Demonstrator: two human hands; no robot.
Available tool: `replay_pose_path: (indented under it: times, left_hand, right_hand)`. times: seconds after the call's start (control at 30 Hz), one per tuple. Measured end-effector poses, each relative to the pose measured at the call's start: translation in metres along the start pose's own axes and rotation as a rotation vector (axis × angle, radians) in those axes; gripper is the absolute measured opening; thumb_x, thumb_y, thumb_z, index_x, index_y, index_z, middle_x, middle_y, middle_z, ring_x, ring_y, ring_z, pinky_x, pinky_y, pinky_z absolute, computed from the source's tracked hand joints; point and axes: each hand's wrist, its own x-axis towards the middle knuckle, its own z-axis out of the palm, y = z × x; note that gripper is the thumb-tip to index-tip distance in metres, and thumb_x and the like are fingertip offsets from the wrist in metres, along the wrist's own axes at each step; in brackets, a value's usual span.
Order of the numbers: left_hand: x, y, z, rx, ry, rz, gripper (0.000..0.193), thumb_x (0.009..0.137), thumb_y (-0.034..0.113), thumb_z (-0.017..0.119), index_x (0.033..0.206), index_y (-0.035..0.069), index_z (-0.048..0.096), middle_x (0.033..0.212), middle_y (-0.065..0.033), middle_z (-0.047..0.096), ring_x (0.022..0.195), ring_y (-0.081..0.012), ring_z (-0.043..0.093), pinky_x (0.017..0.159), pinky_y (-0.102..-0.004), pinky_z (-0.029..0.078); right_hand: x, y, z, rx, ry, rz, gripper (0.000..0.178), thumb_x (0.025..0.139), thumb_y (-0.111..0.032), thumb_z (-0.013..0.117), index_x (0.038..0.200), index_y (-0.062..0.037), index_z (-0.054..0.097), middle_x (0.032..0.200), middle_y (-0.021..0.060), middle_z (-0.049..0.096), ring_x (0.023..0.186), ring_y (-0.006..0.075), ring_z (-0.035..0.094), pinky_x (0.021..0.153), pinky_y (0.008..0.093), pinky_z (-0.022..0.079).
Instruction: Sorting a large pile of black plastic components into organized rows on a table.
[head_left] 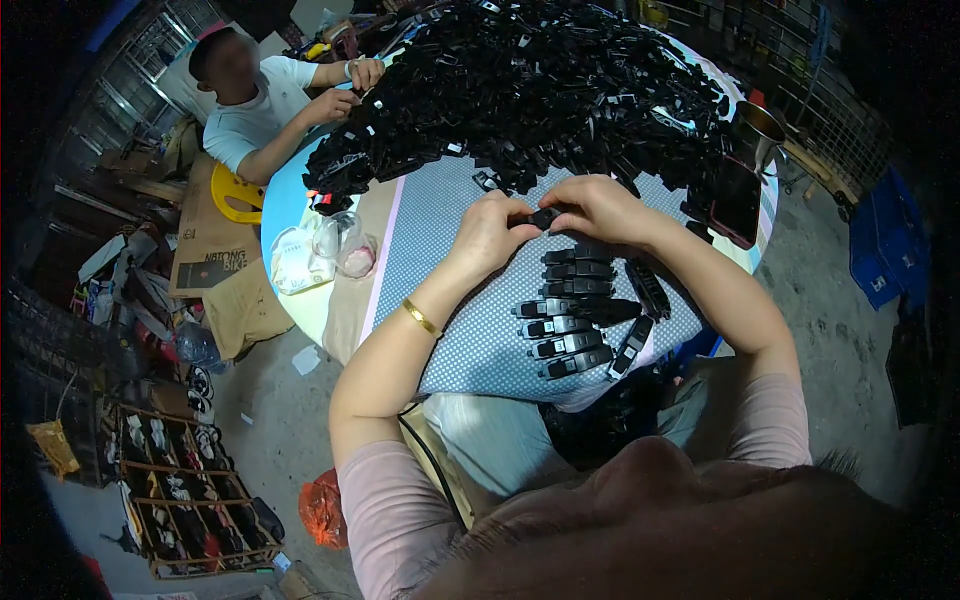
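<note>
Between the fingertips of my left hand [488,235] and my right hand [600,208] is a small black plastic part [543,217], pinched from both sides above the table. Its exact kind is too small to make out. Just nearer to me, several similar black parts with grey ends [563,327] lie side by side in a short column. A few more black parts [650,288] rest at angles to the right of them. Beyond my hands, a large heap of black plastic parts [540,90] covers the far half of the table.
The round table [420,240] has a dotted grey cover. At its left lie a white packet [298,262] and a clear plastic cup [345,240]. A metal cup [760,128] and a dark red flat object [735,205] stand right. A co-worker [255,105] handles parts at far left.
</note>
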Motion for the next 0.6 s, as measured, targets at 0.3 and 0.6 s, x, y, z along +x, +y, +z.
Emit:
replay_pose_path:
  times: [0.3, 0.6]
  left_hand:
    - [0.003, -0.001, -0.001, -0.052, -0.028, -0.078, 0.024, 0.073, 0.016, 0.075, 0.092, 0.001, 0.070, 0.087, -0.0121, 0.062, 0.079, -0.0247, 0.063, 0.072, -0.0334, 0.050]
    - [0.012, -0.012, 0.005, -0.156, -0.061, -0.020, 0.024, 0.068, 0.017, 0.078, 0.084, 0.001, 0.070, 0.080, -0.0098, 0.061, 0.073, -0.0226, 0.060, 0.066, -0.0323, 0.048]
  right_hand:
    - [-0.003, 0.013, -0.013, -0.341, 0.112, -0.076, 0.027, 0.070, -0.019, 0.075, 0.092, -0.0043, 0.070, 0.083, 0.0099, 0.060, 0.083, 0.0283, 0.058, 0.073, 0.0384, 0.047]
    - [0.006, 0.016, 0.004, -0.197, 0.081, -0.126, 0.027, 0.071, -0.028, 0.074, 0.088, -0.0071, 0.070, 0.081, 0.0131, 0.062, 0.080, 0.0307, 0.060, 0.070, 0.0393, 0.047]
